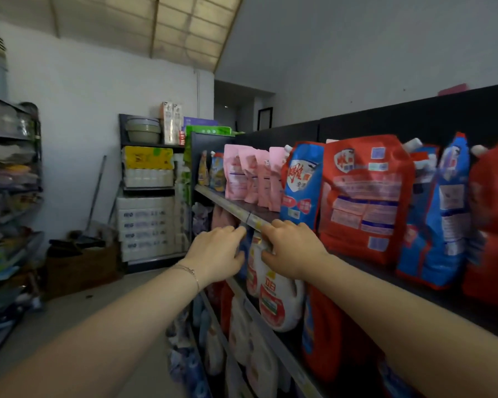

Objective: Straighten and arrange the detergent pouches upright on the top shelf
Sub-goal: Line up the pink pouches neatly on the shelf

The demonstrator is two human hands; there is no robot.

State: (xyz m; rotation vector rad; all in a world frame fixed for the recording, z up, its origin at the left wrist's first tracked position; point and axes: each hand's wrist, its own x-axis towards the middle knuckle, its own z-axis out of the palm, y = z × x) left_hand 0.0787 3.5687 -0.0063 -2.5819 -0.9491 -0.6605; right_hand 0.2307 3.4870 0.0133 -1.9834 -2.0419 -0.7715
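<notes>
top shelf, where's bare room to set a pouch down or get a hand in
Bare dark strip along the front lip, ahead of the pink pouches and the first blue pouch. Another bare band lies ahead of the big red pouch. Behind, pouches stand packed side by side: no hand gap.
</notes>
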